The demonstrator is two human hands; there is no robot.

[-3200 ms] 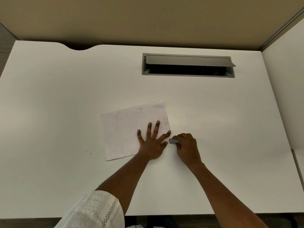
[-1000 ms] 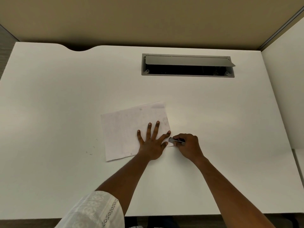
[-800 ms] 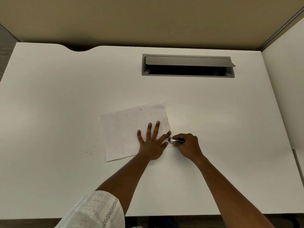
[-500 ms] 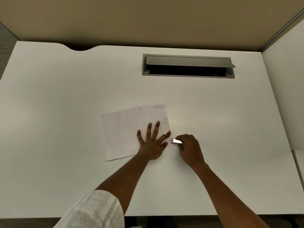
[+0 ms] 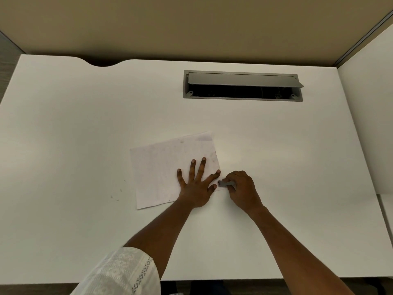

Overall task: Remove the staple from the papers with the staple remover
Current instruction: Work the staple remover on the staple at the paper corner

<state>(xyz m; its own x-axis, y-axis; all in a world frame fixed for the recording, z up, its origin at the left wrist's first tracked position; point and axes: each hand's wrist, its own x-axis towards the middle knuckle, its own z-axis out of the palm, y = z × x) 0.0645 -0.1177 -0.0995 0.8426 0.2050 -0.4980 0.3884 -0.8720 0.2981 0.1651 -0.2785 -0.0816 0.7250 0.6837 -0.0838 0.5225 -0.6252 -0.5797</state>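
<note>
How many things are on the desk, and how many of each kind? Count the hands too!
Hands: 2, left and right
Paper stacks: 1
Staple removers: 1
Cable boxes: 1
Total: 5

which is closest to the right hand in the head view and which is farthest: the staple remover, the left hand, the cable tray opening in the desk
1. staple remover: held in the right hand, at the papers' near right corner.
2. left hand: just to its left, flat on the papers.
3. cable tray opening: far back on the desk.
</note>
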